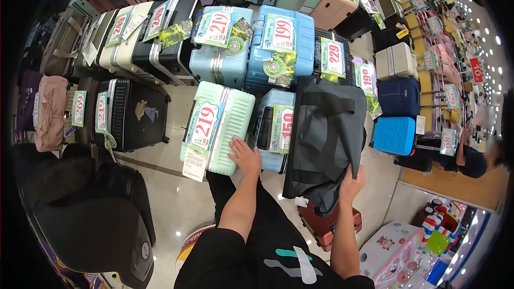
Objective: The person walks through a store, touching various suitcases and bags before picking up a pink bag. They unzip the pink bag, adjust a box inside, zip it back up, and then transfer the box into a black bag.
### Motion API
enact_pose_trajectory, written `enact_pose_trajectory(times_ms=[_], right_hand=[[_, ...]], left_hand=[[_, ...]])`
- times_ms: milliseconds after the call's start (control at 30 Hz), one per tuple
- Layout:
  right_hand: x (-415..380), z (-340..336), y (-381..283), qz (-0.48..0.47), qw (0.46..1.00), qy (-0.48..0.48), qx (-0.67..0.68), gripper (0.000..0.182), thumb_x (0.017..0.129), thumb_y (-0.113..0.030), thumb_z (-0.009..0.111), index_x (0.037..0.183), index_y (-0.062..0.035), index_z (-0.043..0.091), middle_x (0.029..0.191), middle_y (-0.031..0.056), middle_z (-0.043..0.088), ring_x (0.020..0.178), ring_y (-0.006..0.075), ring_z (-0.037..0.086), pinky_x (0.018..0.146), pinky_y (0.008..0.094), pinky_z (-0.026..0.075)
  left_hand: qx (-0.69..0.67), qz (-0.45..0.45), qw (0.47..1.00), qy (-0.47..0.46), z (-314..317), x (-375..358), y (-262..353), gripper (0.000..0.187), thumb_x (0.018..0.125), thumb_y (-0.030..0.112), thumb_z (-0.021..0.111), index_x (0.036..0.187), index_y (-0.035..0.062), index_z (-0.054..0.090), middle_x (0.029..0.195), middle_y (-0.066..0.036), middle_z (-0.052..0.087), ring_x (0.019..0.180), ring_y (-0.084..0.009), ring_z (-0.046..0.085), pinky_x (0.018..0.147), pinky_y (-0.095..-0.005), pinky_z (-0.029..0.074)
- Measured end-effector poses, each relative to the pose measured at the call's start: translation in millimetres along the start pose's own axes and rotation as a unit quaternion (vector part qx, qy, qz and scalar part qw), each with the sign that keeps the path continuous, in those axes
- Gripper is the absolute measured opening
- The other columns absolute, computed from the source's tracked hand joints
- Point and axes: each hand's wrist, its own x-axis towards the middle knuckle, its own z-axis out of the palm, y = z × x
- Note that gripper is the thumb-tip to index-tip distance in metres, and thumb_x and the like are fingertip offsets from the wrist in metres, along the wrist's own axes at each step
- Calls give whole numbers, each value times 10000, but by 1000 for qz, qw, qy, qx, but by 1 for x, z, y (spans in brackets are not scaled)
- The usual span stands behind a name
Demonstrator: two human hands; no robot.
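Note:
My left hand (pixel 245 158) lies with its fingers spread on the ribbed side of a mint-green suitcase (pixel 235 112), which carries a 219 price card and a white paper label. My right hand (pixel 350 184) pinches the lower right edge of a large dark grey fabric travel bag (pixel 324 134) with black straps. That bag slumps over at the right, and a small white tag hangs from its bottom edge. Between the two stands a light-blue suitcase (pixel 271 161) with a price card reading 150, partly covered by the bag. Beneath the bag a dark red case (pixel 321 230) shows in part.
Behind stand two blue suitcases with price cards 219 (pixel 213 28) and 199 (pixel 284 35). A black suitcase (pixel 142 112) stands left. Black bags (pixel 88 225) fill the lower left. At right are a bright-blue case (pixel 394 135) and another person (pixel 474 158).

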Motion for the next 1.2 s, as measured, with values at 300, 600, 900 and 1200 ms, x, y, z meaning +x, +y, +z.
enact_pose_trajectory(times_ms=[300,600,900,1200], right_hand=[[0,-1,1,-19,1000,-1,-11,170,941,-99,585,873,57,579,776,139,548,726,260,529,698,346,425],[-2,-2,-6,-19,1000,2,-22,122,914,-63,586,915,58,601,819,164,573,768,318,571,725,368,446],[-4,-2,2,-4,999,11,-36,180,945,-119,586,960,59,610,864,171,594,802,319,571,765,380,450],[9,-7,2,-9,998,49,-48,202,961,-137,582,965,61,626,883,159,621,810,309,587,764,377,455]], left_hand=[[10,-36,999,-10,-4,9,-25,811,935,330,574,1537,-35,170,1641,-171,89,1513,-364,71,1149,-644,120],[37,-59,997,24,-28,57,-84,820,890,205,603,1535,-39,159,1634,-189,90,1504,-396,93,1120,-659,211],[-16,-77,997,-3,-74,107,-157,904,808,45,643,1555,22,135,1645,-125,101,1518,-333,85,1145,-614,232],[-24,-80,996,-30,-97,135,-188,848,844,36,594,1556,32,134,1645,-111,99,1517,-329,92,1148,-601,240]])
